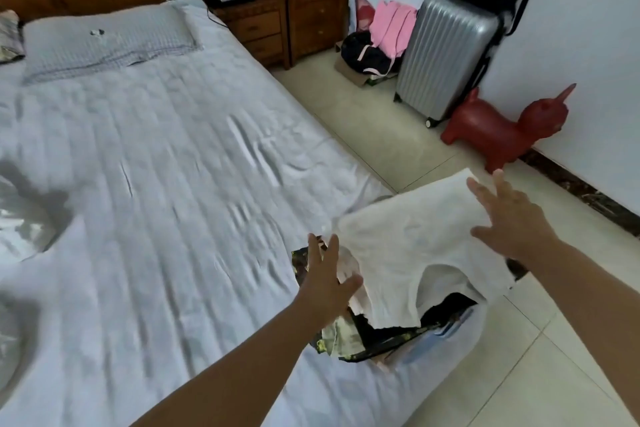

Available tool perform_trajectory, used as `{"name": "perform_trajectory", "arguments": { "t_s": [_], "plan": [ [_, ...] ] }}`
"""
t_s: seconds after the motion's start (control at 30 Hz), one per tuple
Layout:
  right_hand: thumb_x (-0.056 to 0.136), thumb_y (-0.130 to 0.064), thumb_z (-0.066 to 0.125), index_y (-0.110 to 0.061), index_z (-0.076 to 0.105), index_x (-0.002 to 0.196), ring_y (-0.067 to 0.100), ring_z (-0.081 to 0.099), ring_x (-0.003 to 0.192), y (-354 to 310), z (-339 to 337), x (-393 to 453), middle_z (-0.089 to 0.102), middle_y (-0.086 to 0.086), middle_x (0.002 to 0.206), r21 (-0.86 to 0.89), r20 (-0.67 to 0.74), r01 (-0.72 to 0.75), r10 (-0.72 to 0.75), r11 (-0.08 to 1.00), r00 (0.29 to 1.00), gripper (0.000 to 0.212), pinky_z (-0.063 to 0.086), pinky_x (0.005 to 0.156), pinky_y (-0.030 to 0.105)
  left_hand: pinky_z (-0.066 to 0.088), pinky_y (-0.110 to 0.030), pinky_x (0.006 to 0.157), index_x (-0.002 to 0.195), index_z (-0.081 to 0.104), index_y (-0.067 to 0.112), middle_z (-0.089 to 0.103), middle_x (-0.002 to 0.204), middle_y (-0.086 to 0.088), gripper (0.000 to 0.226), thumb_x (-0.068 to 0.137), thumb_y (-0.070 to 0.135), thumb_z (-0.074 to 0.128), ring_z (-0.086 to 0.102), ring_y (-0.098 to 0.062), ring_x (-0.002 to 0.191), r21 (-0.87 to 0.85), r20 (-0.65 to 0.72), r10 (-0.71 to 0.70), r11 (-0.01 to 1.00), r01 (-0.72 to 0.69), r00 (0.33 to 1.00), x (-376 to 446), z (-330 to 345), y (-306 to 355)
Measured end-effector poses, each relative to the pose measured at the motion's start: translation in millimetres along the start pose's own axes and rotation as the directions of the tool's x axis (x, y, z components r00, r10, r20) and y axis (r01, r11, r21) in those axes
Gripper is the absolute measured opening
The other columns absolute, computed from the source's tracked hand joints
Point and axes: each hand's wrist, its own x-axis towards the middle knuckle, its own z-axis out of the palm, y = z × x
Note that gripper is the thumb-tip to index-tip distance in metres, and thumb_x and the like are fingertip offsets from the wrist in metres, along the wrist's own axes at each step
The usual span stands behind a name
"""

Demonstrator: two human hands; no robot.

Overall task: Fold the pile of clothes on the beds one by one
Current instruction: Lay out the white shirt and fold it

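Soft matt white cloth on the shirt (408,246), a bit crumpled; pale quilted fabric on the bed cover (156,149), stitched in rows; checked woven cloth on the pillow (104,42); ribbed silver hard shell on the suitcase (446,52), slight sheen; glossy red rubbery plastic on the toy animal (502,128); polished brown wood on the cabinet (284,24); smooth shiny tiles on the floor (519,357).

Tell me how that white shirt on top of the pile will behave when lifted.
Probably floppy: the white shirt drapes and sags over the pile. Likely light, since it looks thin. It may snag the clothes beneath. Both the left hand and right hand are open.
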Motion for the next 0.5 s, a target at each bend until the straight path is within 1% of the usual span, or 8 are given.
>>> {"name": "perform_trajectory", "arguments": {
  "t_s": [0.07, 0.13, 0.2, 0.23, 0.27, 0.33, 0.4, 0.5],
  "plan": [
    [0.091, -0.037, 0.057, -0.028, 0.015, 0.151, 0.028, 0.022, 0.142, -11.6, 17.9, 0.0, 0.008, 0.009, 0.159, 0.006, 0.008, 0.054, -0.054, 0.999, 0.999, 0.074, 0.025, 0.112, 0.040, 0.014, -0.030, 0.116, 0.152, 0.005, 0.022, -0.026, 0.155, 0.001, 0.072, 0.097, 0.026, 0.052, -0.004, -0.016, 0.147, 0.062, -0.025, -0.018, 0.998, 0.019, 1.000, 2.6, 4.4, -11.0],
    [0.094, -0.034, 0.053, -0.023, 0.032, 0.147, 0.022, 0.025, 0.142, -29.4, 34.3, -5.7, 0.024, 0.007, 0.156, 0.132, -0.005, 0.117, -0.118, 0.984, 0.993, 0.058, 0.021, 0.113, 0.034, 0.016, -0.029, 0.116, 0.151, 0.018, 0.017, -0.006, 0.159, -0.005, 0.060, 0.098, 0.021, 0.047, 0.000, -0.015, 0.147, 0.094, -0.096, -0.009, 0.995, 0.018, 0.995, -1.0, -0.6, -22.4],
    [0.095, -0.030, 0.052, -0.018, 0.045, 0.140, 0.020, 0.032, 0.138, -54.3, 46.2, -14.3, 0.038, 0.005, 0.149, 0.258, -0.036, 0.161, -0.157, 0.953, 0.987, 0.047, 0.021, 0.111, 0.031, 0.028, -0.026, 0.110, 0.142, 0.039, 0.014, 0.033, 0.148, -0.005, 0.046, 0.097, 0.018, 0.048, 0.030, -0.016, 0.137, 0.053, -0.184, -0.030, 0.998, 0.040, 0.983, -7.9, -14.3, -32.8],
    [0.096, -0.028, 0.052, -0.016, 0.049, 0.136, 0.020, 0.038, 0.134, -68.1, 50.0, -19.1, 0.045, 0.004, 0.144, 0.309, -0.053, 0.181, -0.173, 0.934, 0.984, 0.043, 0.025, 0.110, 0.031, 0.035, -0.025, 0.104, 0.134, 0.048, 0.015, 0.048, 0.132, 0.001, 0.038, 0.096, 0.018, 0.050, 0.044, -0.014, 0.124, 0.008, -0.219, -0.049, 0.999, 0.052, 0.974, -11.8, -21.4, -35.6],
    [0.095, -0.027, 0.053, -0.014, 0.054, 0.132, 0.020, 0.045, 0.127, -85.6, 52.5, -23.4, 0.052, 0.002, 0.137, 0.361, -0.070, 0.202, -0.190, 0.910, 0.979, 0.038, 0.030, 0.106, 0.030, 0.040, -0.025, 0.098, 0.127, 0.054, 0.017, 0.054, 0.118, 0.006, 0.031, 0.096, 0.018, 0.052, 0.052, -0.011, 0.110, -0.040, -0.244, -0.079, 0.997, 0.072, 0.966, -17.3, -30.2, -38.9],
    [0.094, -0.023, 0.056, -0.013, 0.063, 0.116, 0.019, 0.057, 0.107, -123.7, 56.1, -34.6, 0.064, 0.000, 0.114, 0.448, -0.091, 0.241, -0.224, 0.861, 0.970, 0.025, 0.040, 0.092, 0.029, 0.046, -0.024, 0.088, 0.118, 0.061, 0.020, 0.059, 0.101, 0.010, 0.024, 0.095, 0.022, 0.054, 0.058, -0.008, 0.089, -0.097, -0.255, -0.143, 0.988, 0.122, 0.956, -30.1, -47.8, -46.1],
    [0.091, -0.019, 0.056, -0.013, 0.066, 0.091, 0.019, 0.060, 0.080, -162.3, 58.2, -47.0, 0.067, -0.002, 0.085, 0.479, -0.099, 0.288, -0.275, 0.829, 0.956, 0.011, 0.044, 0.073, 0.030, 0.048, -0.023, 0.080, 0.114, 0.063, 0.021, 0.061, 0.088, 0.012, 0.023, 0.094, 0.026, 0.055, 0.060, -0.007, 0.081, -0.127, -0.247, -0.189, 0.979, 0.162, 0.950, -45.1, -64.3, -58.8],
    [0.090, -0.014, 0.056, -0.011, 0.059, 0.072, 0.014, 0.052, 0.059, -235.8, 61.3, -70.2, 0.056, -0.003, 0.061, 0.532, -0.075, 0.349, -0.368, 0.772, 0.927, 0.019, 0.039, 0.058, 0.029, 0.047, -0.018, 0.071, 0.111, 0.064, 0.023, 0.059, 0.081, 0.015, 0.022, 0.092, 0.029, 0.055, 0.063, -0.007, 0.081, -0.183, -0.276, -0.271, 0.957, 0.226, 0.922, -80.0, -99.0, -94.4]
  ]
}}
